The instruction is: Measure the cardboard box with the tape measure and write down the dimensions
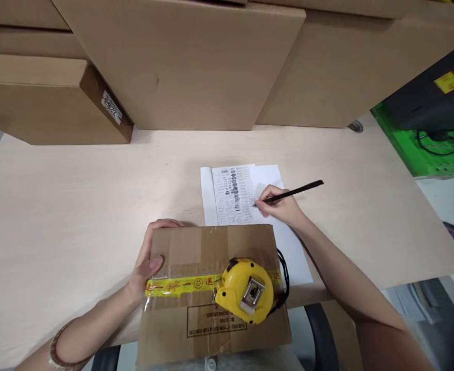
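A black pen (300, 190) is pinched in my right hand (283, 206), its tip resting on or just above a sheet of paper (234, 193) covered with handwriting and dark scribbled-out marks. Under it lie further white sheets (294, 257). My left hand (147, 263) grips the left side of a taped cardboard box (180, 330), thumb on top and fingers curled over the far edge. Yellow printed tape (173, 287) runs across that box. On its top sits a yellow tape measure (246, 288) with a metal belt clip and a black wrist strap (284, 275). The box covers the papers' near part.
Large cardboard boxes (196, 67) line the back of the pale table (76, 206). A smaller labelled box (49, 103) stands at the back left. To the right are a green surface (423, 159) with black cables and a dark panel (416, 103). A chair armrest (321, 335) is below.
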`<state>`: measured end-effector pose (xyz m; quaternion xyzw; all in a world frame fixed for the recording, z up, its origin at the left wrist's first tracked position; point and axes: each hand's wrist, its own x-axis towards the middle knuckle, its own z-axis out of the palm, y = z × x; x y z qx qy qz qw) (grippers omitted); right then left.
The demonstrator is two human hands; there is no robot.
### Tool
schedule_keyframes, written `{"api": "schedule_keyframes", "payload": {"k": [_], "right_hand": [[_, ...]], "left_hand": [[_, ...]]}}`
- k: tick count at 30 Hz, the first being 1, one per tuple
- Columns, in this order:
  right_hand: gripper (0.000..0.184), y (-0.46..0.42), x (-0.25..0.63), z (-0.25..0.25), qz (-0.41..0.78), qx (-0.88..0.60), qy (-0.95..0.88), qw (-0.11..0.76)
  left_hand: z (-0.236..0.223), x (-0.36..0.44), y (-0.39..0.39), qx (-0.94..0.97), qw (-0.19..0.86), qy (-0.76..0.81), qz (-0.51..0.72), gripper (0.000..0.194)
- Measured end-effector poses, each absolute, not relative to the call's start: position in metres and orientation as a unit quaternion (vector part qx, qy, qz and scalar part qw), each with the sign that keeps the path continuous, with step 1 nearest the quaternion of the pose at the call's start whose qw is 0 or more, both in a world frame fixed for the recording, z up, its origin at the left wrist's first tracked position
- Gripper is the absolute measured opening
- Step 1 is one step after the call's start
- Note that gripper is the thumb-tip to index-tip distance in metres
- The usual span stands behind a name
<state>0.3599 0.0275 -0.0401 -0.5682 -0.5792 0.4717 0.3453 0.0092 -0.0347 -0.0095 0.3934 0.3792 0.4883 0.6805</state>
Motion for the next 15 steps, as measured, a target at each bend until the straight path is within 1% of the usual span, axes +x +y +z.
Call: {"api": "schedule_keyframes", "payload": {"k": [8,15], "right_hand": [[0.046,0.026,0.360,-0.043,0.470,-0.559,-0.586,0.351],[0.047,0.026,0.359,-0.040,0.465,-0.560,-0.594,0.341]], "left_hand": [[-0.007,0.011,-0.046,0.394,0.653,0.409,0.500,0.044],[-0.006,0.011,-0.046,0.391,0.656,0.418,0.492,0.045]]}}
